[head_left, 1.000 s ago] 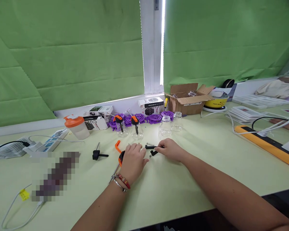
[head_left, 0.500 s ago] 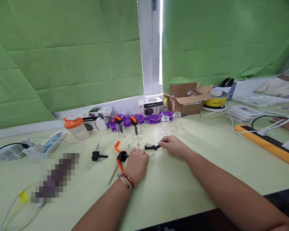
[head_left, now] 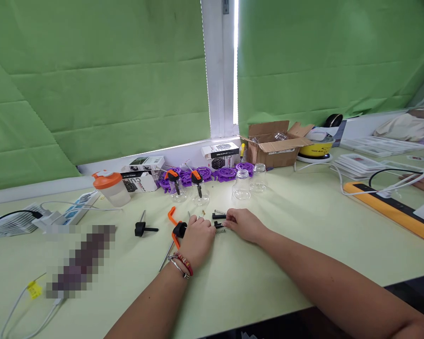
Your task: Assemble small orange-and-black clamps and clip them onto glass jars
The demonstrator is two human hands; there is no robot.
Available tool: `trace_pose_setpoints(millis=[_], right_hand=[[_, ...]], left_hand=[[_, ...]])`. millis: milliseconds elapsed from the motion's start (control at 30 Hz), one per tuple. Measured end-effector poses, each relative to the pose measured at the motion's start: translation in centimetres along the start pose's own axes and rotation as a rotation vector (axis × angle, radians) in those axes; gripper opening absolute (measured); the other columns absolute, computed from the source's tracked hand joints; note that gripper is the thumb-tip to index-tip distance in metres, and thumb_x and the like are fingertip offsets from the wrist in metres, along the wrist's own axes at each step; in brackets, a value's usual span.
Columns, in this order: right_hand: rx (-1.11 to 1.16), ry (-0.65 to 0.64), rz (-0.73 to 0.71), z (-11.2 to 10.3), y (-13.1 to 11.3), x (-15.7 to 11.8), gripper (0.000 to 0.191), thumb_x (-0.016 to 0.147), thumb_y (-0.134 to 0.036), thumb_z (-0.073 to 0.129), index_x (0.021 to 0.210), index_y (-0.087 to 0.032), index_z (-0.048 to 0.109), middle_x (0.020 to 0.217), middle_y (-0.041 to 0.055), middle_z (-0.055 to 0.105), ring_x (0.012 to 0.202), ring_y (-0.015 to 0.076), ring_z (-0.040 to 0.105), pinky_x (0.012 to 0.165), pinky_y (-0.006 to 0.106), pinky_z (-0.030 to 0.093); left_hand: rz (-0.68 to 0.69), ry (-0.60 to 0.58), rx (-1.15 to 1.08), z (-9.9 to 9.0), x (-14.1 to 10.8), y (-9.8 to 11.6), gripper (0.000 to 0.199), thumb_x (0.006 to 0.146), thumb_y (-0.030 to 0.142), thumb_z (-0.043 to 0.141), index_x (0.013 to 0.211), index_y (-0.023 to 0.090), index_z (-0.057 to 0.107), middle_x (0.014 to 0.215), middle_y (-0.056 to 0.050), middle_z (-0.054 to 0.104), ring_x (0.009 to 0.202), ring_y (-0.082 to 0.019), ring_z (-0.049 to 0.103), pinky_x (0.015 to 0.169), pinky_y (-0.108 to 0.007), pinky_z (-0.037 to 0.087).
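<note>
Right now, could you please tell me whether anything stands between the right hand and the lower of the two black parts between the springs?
Nothing visible does: the right hand seems to pinch the lower black part at its right end. The lower spring lies below it, not between them.

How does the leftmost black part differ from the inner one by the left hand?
The leftmost black part lies in full view; the inner black part is partly hidden by the left hand. An orange piece shows next to the inner black part, none next to the leftmost black part. Both lie on the table.
</note>
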State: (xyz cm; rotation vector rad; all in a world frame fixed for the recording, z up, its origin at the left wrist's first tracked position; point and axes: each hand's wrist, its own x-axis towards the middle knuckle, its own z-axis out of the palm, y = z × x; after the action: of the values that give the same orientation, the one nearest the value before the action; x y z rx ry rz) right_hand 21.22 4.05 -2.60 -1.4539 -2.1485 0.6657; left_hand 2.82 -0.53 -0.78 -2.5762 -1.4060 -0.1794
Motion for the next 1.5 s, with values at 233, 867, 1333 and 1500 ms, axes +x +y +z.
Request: trace_pose_setpoints(millis=[233,867,1333,1500], right_hand=[[-0.165,0.042,-0.022,0.0,-0.5,0.1,0.013,0.078,-0.032,0.064,0.077,-0.019,0.064,0.083,0.0012,0.061,0.072,0.0137,0.054,0.058,0.023,0.032],[-0.219,-0.031,-0.318,0.9,-0.7,0.0,0.020,0.083,-0.016,0.053,0.093,-0.021,0.070,0.089,0.0038,0.067,0.083,0.0178,0.061,0.070,0.026,0.040],[-0.114,-0.046,-0.218,0.0,-0.7,5.0,0.021,0.076,-0.011,0.054,0.081,-0.020,0.073,0.086,0.0044,0.070,0.080,0.0175,0.060,0.072,0.025,0.041],[0.129,-0.053,-0.133,1.1,-0.2,6.6,0.029,0.078,-0.012,0.050,0.099,-0.017,0.069,0.084,0.0045,0.067,0.073,0.0147,0.057,0.066,0.024,0.042]], left_hand=[[-0.020,-0.041,0.001,0.0,0.1,-0.1,0.021,0.086,0.014,0.047,0.070,0.018,0.061,0.074,-0.005,0.062,0.076,-0.020,0.053,0.075,-0.036,0.031],[-0.109,0.045,-0.011,-0.5,-0.1,-0.8,0.011,0.085,0.021,0.054,0.078,0.017,0.062,0.083,-0.004,0.064,0.084,-0.020,0.054,0.081,-0.038,0.030],[-0.059,0.049,-0.030,-0.7,-0.4,-0.4,0.015,0.084,0.015,0.051,0.072,0.017,0.060,0.078,-0.004,0.062,0.078,-0.019,0.052,0.079,-0.037,0.031],[-0.067,0.051,-0.045,-0.9,-0.7,-0.6,0.016,0.085,0.015,0.050,0.073,0.017,0.059,0.079,-0.004,0.062,0.079,-0.019,0.052,0.079,-0.037,0.032]])
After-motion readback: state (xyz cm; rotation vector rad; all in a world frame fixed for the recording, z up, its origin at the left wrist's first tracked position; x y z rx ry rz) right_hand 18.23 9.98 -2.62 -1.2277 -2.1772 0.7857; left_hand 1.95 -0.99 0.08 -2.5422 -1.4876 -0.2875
